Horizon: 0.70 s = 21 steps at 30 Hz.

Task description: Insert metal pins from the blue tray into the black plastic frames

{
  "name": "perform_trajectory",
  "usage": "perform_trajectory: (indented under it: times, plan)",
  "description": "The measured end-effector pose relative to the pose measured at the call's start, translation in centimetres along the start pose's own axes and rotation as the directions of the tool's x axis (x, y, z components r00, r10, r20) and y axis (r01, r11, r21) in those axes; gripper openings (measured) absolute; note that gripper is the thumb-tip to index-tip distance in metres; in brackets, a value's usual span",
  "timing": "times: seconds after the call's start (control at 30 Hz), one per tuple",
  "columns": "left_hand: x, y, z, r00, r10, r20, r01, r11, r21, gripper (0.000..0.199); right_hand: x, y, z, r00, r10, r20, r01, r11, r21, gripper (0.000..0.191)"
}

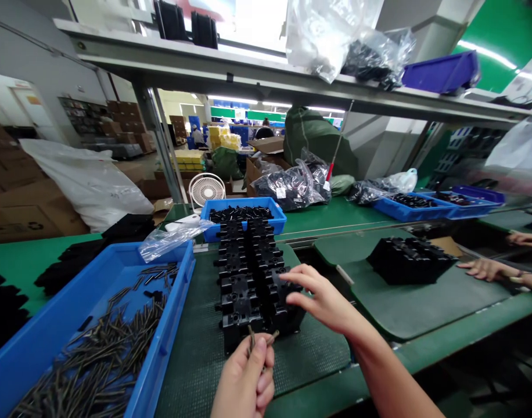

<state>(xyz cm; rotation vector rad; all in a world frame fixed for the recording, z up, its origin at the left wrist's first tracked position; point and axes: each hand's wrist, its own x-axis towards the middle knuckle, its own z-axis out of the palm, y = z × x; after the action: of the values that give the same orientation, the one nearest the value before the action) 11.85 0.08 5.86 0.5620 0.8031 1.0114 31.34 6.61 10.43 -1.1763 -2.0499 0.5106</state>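
Note:
Several thin metal pins (251, 335) stick out of my left hand (248, 371), which is closed around them in front of the black parts. Two rows of black plastic parts (237, 284) stand side by side on the green mat (191, 348), with a dark gap between the rows. Over the near end of the right row is my right hand (316, 293), fingers apart; its fingertips are at the parts, and I cannot tell whether they touch. A blue bin (179, 302) on the left holds many loose metal pins (109, 354).
Behind the rows is a blue tray (279, 219) of small black pieces. A clear plastic bag (172, 238) lies over the bin's corner. On the right, a co-worker's hand (488, 269) rests near another black block (409, 261). A shelf (257, 81) spans overhead.

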Motion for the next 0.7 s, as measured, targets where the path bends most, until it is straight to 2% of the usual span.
perform_trajectory:
  times: [0.07,0.13,0.2,0.23,0.3,0.4,0.53,0.7]
  plan:
    - [0.3,0.5,0.4,1.000,0.031,0.004,-0.031,0.999,0.018,0.041,-0.6,-1.9,0.1,0.995,-0.041,0.092,0.023,0.982,0.186,0.038]
    - [0.7,1.0,0.9,0.998,0.067,0.016,-0.068,0.997,0.049,0.039,-1.0,-3.4,0.4,0.986,-0.102,0.129,0.058,0.951,0.305,0.025]
    - [1.0,1.4,1.4,0.996,0.088,0.032,-0.091,0.993,0.074,0.037,-0.9,-3.8,0.4,0.988,-0.125,0.093,0.085,0.933,0.350,0.010]
    - [1.0,1.8,1.7,0.995,0.094,0.036,-0.097,0.992,0.075,0.036,-0.6,-3.5,0.2,0.993,-0.111,0.051,0.086,0.933,0.350,0.008]
    - [1.1,2.6,1.9,0.994,0.110,0.026,-0.111,0.993,0.045,0.032,0.4,-1.8,-0.3,0.996,-0.039,-0.076,0.061,0.949,0.310,0.010]
    - [1.0,4.6,1.7,0.989,0.143,-0.042,-0.144,0.989,-0.033,0.023,2.4,1.9,-1.3,0.965,0.074,-0.251,-0.026,0.981,0.193,0.013]
    - [1.8,7.4,0.6,0.970,0.217,-0.113,-0.220,0.975,-0.014,0.019,4.2,5.6,-1.0,0.962,0.100,-0.253,-0.082,0.994,0.079,0.012]
    - [2.5,9.2,-0.1,0.962,0.251,-0.103,-0.244,0.967,0.079,0.018,4.5,6.8,0.5,0.974,0.082,-0.213,-0.075,0.996,0.043,0.008]
